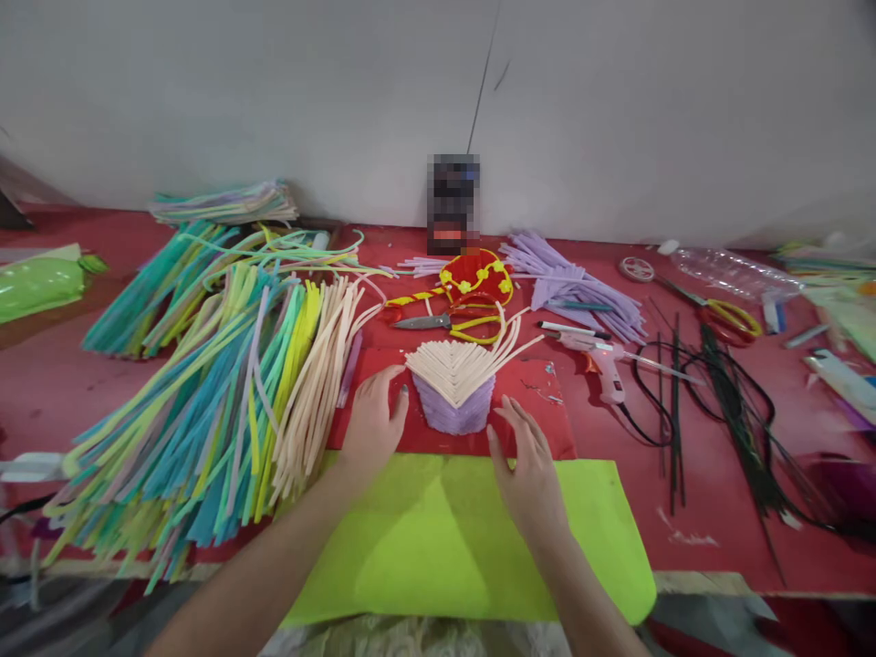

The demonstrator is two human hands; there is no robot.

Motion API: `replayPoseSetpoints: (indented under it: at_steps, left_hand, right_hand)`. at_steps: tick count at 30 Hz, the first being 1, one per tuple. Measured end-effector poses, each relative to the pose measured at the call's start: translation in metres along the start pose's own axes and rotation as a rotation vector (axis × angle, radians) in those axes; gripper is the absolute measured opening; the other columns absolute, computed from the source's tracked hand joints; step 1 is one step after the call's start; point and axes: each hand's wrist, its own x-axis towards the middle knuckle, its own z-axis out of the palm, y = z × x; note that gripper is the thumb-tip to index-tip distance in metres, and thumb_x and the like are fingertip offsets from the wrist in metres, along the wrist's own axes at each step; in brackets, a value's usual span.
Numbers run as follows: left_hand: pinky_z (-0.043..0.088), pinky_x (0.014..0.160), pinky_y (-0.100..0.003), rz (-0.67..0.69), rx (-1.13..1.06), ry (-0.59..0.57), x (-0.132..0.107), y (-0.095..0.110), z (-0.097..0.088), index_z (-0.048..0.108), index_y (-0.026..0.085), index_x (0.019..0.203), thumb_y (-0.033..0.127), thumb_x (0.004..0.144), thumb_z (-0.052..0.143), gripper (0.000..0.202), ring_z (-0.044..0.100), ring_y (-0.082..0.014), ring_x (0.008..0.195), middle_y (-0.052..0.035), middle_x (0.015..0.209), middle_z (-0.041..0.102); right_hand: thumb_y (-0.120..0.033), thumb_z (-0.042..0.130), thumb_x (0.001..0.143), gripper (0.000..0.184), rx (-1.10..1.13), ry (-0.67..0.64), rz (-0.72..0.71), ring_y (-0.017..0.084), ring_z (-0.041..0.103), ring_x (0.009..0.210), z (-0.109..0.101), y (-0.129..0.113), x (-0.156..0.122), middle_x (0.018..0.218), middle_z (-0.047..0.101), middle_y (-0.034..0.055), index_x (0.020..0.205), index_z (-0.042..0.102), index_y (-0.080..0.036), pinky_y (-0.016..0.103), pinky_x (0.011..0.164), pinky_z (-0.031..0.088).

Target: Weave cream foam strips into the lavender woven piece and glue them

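Between my hands lies a flat piece made of pipe cleaners, with a cream V-patterned upper part (452, 367) and a purple lower part (457, 409). A few loose cream ends stick out at its upper right. My left hand (375, 412) rests by the piece's left side, thumb apart from the fingers, holding nothing. On the other side, my right hand (526, 449) is open with its fingertips close to the purple edge; whether they touch it I cannot tell. Under the piece is a red sheet (547, 429), and a lime-green mat (452, 547) lies nearer to me.
Bundles of coloured pipe cleaners (225, 411) cover the left. Behind the piece are scissors (431, 322) and a red-and-yellow ornament (479, 276). Purple pipe cleaners (589, 297), a corded glue gun (606, 365), more scissors (718, 310) and dark green stems (735, 420) lie to the right.
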Motion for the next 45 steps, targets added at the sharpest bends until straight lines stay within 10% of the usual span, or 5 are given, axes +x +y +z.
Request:
replayPoseSetpoints:
  at_steps: [12, 20, 27, 45]
  left_hand:
    - [0.041, 0.103, -0.048, -0.044, -0.164, -0.036, -0.001, 0.002, 0.005, 0.050, 0.017, 0.117, 0.013, 0.085, 0.046, 0.033, 0.056, -0.0236, 0.116, -0.0120, 0.122, 0.062]
    - [0.035, 0.108, -0.051, 0.101, 0.105, -0.028, -0.008, 0.007, 0.005, 0.042, 0.008, 0.132, 0.024, 0.091, 0.043, 0.044, 0.044, -0.0295, 0.130, -0.0208, 0.135, 0.051]
    - [0.023, 0.114, -0.054, 0.374, 0.385, -0.329, -0.029, 0.020, 0.009, 0.023, 0.009, 0.147, 0.039, 0.096, 0.037, 0.060, 0.025, -0.0288, 0.143, -0.0183, 0.153, 0.031]
    - [0.022, 0.112, -0.058, 0.446, 0.460, -0.436, -0.026, 0.011, 0.006, 0.036, 0.028, 0.144, 0.045, 0.093, 0.047, 0.054, 0.027, -0.0294, 0.142, -0.0098, 0.154, 0.030]
  right_hand:
    - [-0.019, 0.046, 0.092, 0.021, 0.012, 0.017, -0.091, 0.023, 0.057, 0.120, 0.014, -0.001, -0.012, 0.123, 0.064, 0.0137, 0.110, 0.056, -0.019, 0.049, 0.102, 0.045]
    - [-0.023, 0.051, 0.092, 0.036, -0.161, -0.033, -0.272, 0.026, 0.050, 0.127, -0.006, 0.005, 0.012, 0.130, 0.060, 0.0133, 0.127, 0.053, -0.017, 0.050, 0.107, 0.040]
    - [-0.015, 0.044, 0.094, 0.056, -0.150, -0.223, -0.626, 0.021, 0.041, 0.135, 0.002, 0.012, 0.037, 0.140, 0.052, 0.0097, 0.148, 0.030, -0.017, 0.042, 0.113, 0.035]
    - [-0.021, 0.047, 0.093, 0.043, -0.008, -0.320, -0.490, 0.023, 0.040, 0.135, 0.008, 0.025, 0.039, 0.140, 0.051, 0.0145, 0.136, 0.044, -0.015, 0.048, 0.107, 0.043]
